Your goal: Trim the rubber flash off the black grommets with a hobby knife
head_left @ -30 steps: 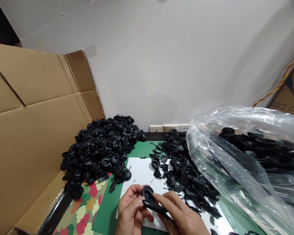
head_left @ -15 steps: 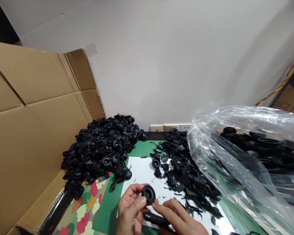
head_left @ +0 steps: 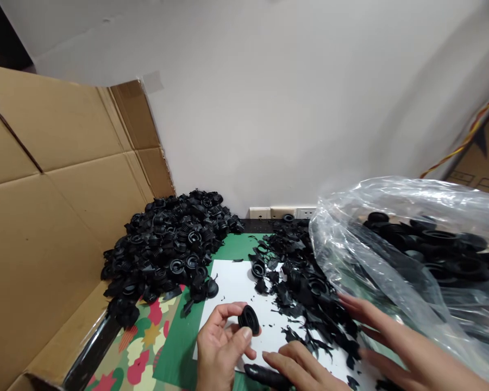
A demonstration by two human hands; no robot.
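My left hand [head_left: 220, 347] pinches a round black ribbed rubber part [head_left: 249, 320] between thumb and fingers, above a white sheet [head_left: 224, 277]. The part stands tilted, its ringed face turned to the right. Close by on the right is my right hand [head_left: 303, 369], its fingers stretched out and apart from the part. A black, round-ended shape [head_left: 264, 374] lies where its thumb would be; it looks like a covered thumb, with its base out of view. Black rubber scraps [head_left: 305, 304] lie just beyond that hand.
Another person's hand [head_left: 383, 336] reaches into the scraps from the right. A heap of black rubber parts [head_left: 167, 244] lies against a cardboard box [head_left: 77, 136] on the left. A clear plastic bag [head_left: 338, 239] holds larger black pieces. Wall sockets [head_left: 283, 213] sit behind.
The rubber part has turned more edge-on in my left hand. My right hand has drawn slightly away from it, down and right. Another person's hand has entered from the right.
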